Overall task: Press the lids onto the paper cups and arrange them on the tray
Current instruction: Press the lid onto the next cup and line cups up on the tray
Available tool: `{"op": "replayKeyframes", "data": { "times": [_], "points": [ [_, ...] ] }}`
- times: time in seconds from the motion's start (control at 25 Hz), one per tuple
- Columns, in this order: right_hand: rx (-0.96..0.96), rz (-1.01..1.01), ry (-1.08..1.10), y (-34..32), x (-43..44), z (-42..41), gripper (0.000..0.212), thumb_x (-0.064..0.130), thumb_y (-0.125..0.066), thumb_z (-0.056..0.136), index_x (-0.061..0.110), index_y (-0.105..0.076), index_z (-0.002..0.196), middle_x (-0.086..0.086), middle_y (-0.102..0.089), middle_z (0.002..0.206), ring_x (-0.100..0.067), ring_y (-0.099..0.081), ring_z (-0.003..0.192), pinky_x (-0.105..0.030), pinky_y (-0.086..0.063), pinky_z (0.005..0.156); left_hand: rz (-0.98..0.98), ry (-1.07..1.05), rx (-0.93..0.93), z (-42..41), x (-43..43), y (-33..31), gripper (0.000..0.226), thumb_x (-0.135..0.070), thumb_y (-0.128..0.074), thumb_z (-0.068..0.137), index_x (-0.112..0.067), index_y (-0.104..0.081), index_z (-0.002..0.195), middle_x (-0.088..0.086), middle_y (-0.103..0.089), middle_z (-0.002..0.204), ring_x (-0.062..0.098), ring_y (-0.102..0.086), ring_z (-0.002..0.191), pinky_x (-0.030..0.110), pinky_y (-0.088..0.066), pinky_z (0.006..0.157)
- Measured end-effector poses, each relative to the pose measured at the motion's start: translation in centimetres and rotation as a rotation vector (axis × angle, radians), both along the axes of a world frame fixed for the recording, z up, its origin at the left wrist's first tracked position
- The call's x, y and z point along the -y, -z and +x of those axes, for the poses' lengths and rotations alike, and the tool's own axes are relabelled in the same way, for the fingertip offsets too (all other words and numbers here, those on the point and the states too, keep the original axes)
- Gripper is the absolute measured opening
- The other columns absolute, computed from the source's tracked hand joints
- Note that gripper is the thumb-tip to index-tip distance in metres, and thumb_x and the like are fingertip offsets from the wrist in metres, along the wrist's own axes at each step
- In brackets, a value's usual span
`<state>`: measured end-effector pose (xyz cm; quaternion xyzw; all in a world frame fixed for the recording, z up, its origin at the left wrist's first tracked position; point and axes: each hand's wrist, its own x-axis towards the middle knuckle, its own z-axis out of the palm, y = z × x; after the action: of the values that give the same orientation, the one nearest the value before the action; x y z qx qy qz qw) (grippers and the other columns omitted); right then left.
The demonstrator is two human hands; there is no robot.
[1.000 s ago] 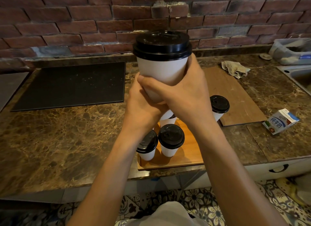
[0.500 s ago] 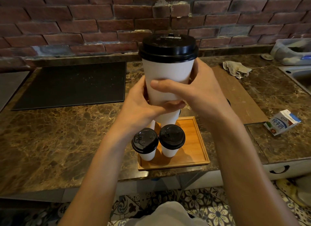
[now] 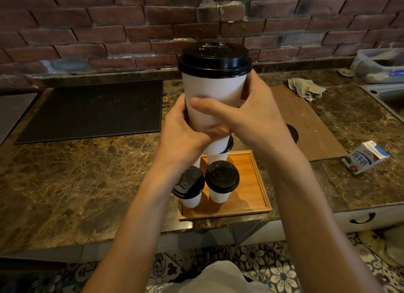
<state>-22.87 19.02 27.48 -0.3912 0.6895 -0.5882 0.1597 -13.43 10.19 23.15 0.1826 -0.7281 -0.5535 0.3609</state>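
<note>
Head view | left hand (image 3: 183,135) and right hand (image 3: 251,120) grip lidded cup (image 3: 214,91) | tray (image 3: 253,183) holds capped cups (image 3: 222,179)

The left hand (image 3: 181,131) and the right hand (image 3: 251,118) are bare. Behind them the left forearm (image 3: 140,216) and the right forearm (image 3: 317,205) are uncovered right to the lower edge of view. The right hand's thumb (image 3: 201,102) shows a short, rounded nail. Well behind both hands, between the forearms, a plain, smooth, off-white garment (image 3: 218,279) shows.
</note>
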Motion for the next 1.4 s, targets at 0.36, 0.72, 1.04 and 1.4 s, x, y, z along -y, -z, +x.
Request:
{"op": "replayKeyframes", "data": {
  "times": [0.36,0.72,1.04,1.4],
  "points": [
    [-0.024,-0.03,0.151,1.1,0.3,1.4,0.08,0.041,-0.084,0.069,0.019,-0.045,0.135,0.005,-0.058,0.124,-0.011,-0.058,0.114,-0.038,-0.055,0.092,0.0,-0.053,0.026,-0.4,-0.4,0.5,0.061,-0.012,-0.081,0.065,-0.025,-0.049,0.116,-0.019,-0.059,0.103,-0.02,-0.057,0.092,0.001,-0.047,0.071],
    [0.015,-0.093,0.043,0.2,-0.4,0.2,0.065,0.031,-0.086,0.069,0.021,-0.054,0.125,0.011,-0.064,0.112,0.003,-0.061,0.1,-0.021,-0.057,0.081,-0.036,0.011,-0.006,0.0,-0.2,-0.2,0.063,-0.006,-0.082,0.067,-0.026,-0.049,0.116,-0.023,-0.059,0.101,-0.021,-0.057,0.094,-0.001,-0.046,0.068],
    [0.12,-0.065,-0.119,0.5,-1.3,-1.1,0.06,0.022,-0.083,0.073,0.02,-0.055,0.125,0.008,-0.067,0.113,0.0,-0.064,0.102,-0.018,-0.056,0.08,0.038,0.132,0.059,0.6,-0.2,-0.5,0.068,-0.035,-0.081,0.058,-0.03,-0.052,0.119,-0.015,-0.064,0.109,-0.006,-0.06,0.103,0.008,-0.05,0.074],
    [0.08,-0.046,-0.056,0.3,-0.5,-0.9,0.065,0.029,-0.083,0.073,0.021,-0.051,0.129,0.009,-0.064,0.115,-0.002,-0.063,0.103,-0.022,-0.058,0.081,0.021,0.014,0.009,-0.3,-0.7,0.2,0.063,-0.011,-0.083,0.067,-0.023,-0.05,0.119,-0.021,-0.062,0.1,-0.017,-0.059,0.093,0.002,-0.048,0.068]
  ]
}}
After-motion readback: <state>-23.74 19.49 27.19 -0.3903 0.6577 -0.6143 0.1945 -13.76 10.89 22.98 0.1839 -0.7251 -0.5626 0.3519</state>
